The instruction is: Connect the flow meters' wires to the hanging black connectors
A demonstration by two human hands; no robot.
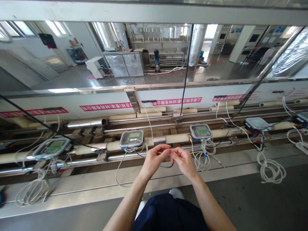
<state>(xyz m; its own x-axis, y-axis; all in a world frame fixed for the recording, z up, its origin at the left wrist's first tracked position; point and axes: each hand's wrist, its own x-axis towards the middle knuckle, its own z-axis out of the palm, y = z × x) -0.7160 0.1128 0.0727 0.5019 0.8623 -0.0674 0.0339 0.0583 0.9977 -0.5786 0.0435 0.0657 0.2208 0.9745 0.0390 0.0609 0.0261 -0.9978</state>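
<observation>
My left hand (155, 158) and my right hand (183, 159) meet in front of me, thumbs and fingertips pinched close together. Something small and pale shows between the fingertips, too small to name. A thin black cable (166, 166) loops below both hands and curves up to the fingers of my right hand, which closes on it. Behind my left hand is a clear-lidded meter box (131, 139) with a display, and the cable seems to come from its underside. Another meter box (201, 131) with a green board sits beyond my right hand.
Coiled pale cables hang by the boxes, including a coil (204, 155) right of my hands and another coil (271, 170) farther right. Metal rails and cream pipes (177, 138) run across. A steel ledge (101, 181) lies nearer me; a black cord (187, 70) hangs ahead.
</observation>
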